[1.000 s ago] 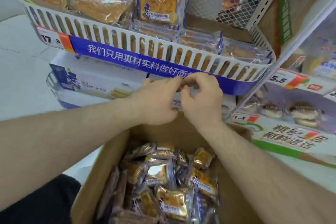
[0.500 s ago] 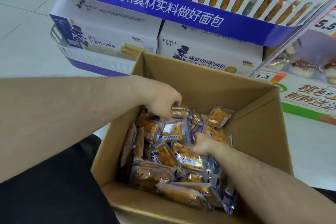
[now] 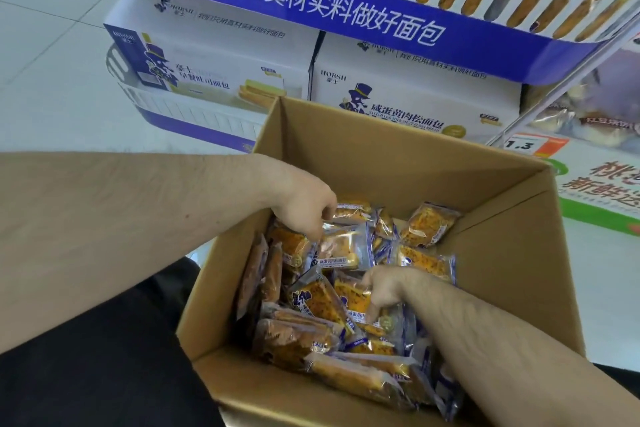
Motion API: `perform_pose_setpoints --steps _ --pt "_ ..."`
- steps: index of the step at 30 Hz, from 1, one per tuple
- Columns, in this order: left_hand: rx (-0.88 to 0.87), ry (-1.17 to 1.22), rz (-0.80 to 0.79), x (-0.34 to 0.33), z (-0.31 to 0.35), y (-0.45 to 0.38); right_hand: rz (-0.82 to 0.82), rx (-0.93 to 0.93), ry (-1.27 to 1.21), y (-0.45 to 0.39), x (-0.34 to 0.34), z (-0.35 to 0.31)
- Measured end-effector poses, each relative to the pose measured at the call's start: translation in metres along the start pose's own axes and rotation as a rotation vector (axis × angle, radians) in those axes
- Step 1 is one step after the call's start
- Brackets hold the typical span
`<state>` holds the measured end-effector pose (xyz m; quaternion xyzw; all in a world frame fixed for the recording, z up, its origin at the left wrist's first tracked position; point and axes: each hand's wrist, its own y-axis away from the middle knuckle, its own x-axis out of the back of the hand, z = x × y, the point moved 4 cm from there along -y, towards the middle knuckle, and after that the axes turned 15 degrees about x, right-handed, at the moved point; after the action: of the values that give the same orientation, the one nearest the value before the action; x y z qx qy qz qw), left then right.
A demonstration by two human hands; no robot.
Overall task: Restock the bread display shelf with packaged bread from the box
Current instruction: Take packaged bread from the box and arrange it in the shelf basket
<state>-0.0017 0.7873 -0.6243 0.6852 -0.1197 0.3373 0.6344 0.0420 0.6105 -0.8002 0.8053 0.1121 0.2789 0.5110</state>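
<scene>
Both hands reach into the cardboard box (image 3: 398, 163): the left hand (image 3: 304, 208) and right hand (image 3: 384, 288) each seemingly pinch a bread packet (image 3: 343, 246).

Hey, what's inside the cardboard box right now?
The cardboard box holds a loose pile of packaged bread. The left hand and right hand reach into it. The lower layers and the box floor are covered.

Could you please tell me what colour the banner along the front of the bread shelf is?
The banner is blue with white lettering, seen clearly in the head view.
</scene>
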Motion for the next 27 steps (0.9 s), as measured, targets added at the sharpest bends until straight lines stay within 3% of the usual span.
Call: perform_pose_setpoints --steps 6,8,11,16,20,27 --pt "0.018 0.061 0.081 0.02 -0.006 0.003 0.171 0.088 -0.107 0.046 0.054 0.017" --pt "0.033 0.145 0.098 0.027 -0.009 0.005 0.28 0.154 -0.364 0.079 0.081 0.02" --pt "0.049 0.372 0.032 0.028 -0.011 0.007 0.319 0.295 -0.888 0.125 0.099 0.014" --pt "0.043 0.928 -0.132 0.022 0.005 0.019 0.318 0.684 -1.297 0.172 0.107 -0.014" --pt "-0.239 1.308 -0.349 0.023 0.026 0.029 0.349 0.855 -1.426 0.19 0.107 -0.034" --pt "-0.274 1.604 -0.233 0.026 0.018 0.02 0.45 0.849 -1.406 0.197 0.113 -0.025"
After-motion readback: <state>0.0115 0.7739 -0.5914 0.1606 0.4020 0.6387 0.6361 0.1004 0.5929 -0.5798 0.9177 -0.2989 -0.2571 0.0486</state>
